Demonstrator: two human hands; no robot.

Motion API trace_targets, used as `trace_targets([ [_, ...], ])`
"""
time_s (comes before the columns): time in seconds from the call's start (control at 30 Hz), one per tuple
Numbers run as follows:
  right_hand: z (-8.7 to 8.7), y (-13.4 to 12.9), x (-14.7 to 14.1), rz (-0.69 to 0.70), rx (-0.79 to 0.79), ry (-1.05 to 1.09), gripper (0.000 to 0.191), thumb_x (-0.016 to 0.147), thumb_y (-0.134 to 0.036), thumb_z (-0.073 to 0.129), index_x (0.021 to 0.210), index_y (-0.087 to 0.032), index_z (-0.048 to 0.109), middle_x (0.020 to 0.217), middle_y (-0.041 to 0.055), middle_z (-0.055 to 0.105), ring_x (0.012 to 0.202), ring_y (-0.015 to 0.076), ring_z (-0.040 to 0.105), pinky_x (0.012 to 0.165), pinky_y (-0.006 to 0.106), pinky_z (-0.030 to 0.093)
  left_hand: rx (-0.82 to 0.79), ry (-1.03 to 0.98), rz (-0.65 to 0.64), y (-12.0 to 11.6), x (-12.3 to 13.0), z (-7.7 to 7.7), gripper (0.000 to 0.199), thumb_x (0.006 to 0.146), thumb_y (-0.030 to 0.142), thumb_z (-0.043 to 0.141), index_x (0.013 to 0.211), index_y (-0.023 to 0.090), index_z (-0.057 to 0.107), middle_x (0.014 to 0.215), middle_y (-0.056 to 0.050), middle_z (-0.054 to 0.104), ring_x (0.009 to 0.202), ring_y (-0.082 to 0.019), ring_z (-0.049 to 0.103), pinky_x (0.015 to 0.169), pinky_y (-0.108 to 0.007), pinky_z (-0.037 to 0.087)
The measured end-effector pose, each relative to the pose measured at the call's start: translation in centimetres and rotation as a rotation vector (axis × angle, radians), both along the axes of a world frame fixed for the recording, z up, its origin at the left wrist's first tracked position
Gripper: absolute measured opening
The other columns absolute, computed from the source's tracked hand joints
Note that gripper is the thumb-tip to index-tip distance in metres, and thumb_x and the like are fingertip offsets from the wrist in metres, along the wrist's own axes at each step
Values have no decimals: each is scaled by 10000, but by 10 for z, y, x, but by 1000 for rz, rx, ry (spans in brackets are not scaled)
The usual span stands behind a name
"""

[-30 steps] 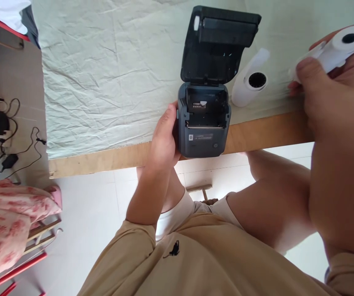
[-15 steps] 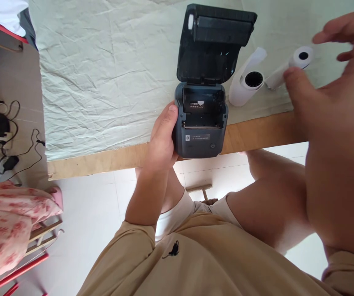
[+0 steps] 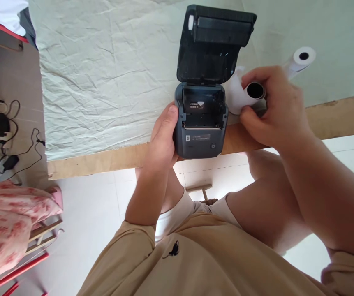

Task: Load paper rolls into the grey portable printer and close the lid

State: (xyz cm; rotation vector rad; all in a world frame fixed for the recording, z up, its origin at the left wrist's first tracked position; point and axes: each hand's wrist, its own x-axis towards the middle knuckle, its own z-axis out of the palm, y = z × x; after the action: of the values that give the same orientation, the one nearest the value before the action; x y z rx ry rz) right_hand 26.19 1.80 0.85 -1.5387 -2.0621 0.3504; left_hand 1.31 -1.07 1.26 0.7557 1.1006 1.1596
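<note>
A dark portable label printer (image 3: 200, 142) rests at the table's front edge, its lid (image 3: 209, 53) swung up and its paper bay bare. My left hand (image 3: 163, 133) grips the printer's left side, thumb on top. To the right, my right hand (image 3: 280, 105) has thumb and fingers around a white paper roll (image 3: 238, 96) with a wide dark core, which stands on end. Part of that roll is hidden by the fingers. Behind my right hand is another white paper roll (image 3: 300, 61) with a smaller core hole.
A wrinkled pale green cloth (image 3: 109, 74) covers the table, with a bare wooden edge (image 3: 102, 161) along the front. Black cables and an adapter (image 3: 10, 163) lie on the left. A pink floral cloth (image 3: 4, 222) drapes over a rack at lower left.
My right hand has moved left, from beside the small-core roll to the wide-core roll, and closed around it. The printer and my left hand stay in place.
</note>
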Motion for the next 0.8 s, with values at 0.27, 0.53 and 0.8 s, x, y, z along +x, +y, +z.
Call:
trace_targets([
  [0.27, 1, 1, 0, 21, -31, 67, 594, 948, -248, 685, 1528, -345, 606, 1335, 108, 806, 1155, 331, 796, 1055, 552, 644, -5, -14, 8, 0, 1, -2, 599, 1049, 874, 633, 1089, 297, 785, 1118, -33, 861, 1318, -306, 866, 900, -363, 750],
  [0.53, -8, 7, 6, 34, 17, 72, 666, 959, -287, 706, 1613, -335, 590, 1374, 125, 781, 1218, 335, 787, 1100, 582, 648, -2, 10, 8, 1, 0, -3, 593, 1060, 864, 625, 1073, 292, 779, 1111, -32, 857, 1306, -295, 867, 876, -344, 742],
  [0.8, -6, 4, 4, -2, -2, 68, 683, 947, -268, 720, 1613, -338, 584, 1389, 133, 781, 1191, 345, 798, 1092, 602, 653, -16, 5, 12, 0, 1, -2, 622, 1043, 890, 624, 1082, 289, 781, 1083, -43, 849, 1324, -318, 864, 912, -370, 751],
])
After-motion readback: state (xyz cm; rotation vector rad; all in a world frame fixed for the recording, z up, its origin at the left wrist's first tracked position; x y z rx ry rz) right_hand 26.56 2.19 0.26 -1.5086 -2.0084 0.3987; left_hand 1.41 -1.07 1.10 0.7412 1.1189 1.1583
